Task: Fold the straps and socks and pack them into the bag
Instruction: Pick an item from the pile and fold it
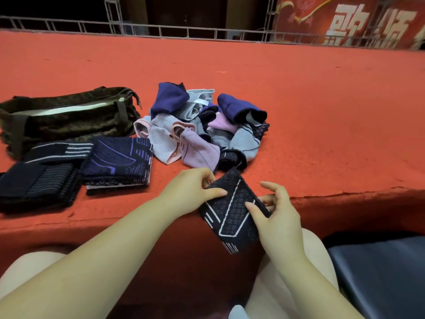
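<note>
Head view: both hands, left hand (193, 188) and right hand (273, 212), pinch a dark patterned strap (232, 212) at the red surface's (299, 100) near edge, apparently mid-fold. Next, likely square it, then stack beside the folded pile (117, 166); bag (66, 118) waits open.

Bag (69, 118) lies left of sock pile (200, 127), folded straps (117, 164) before it.
</note>
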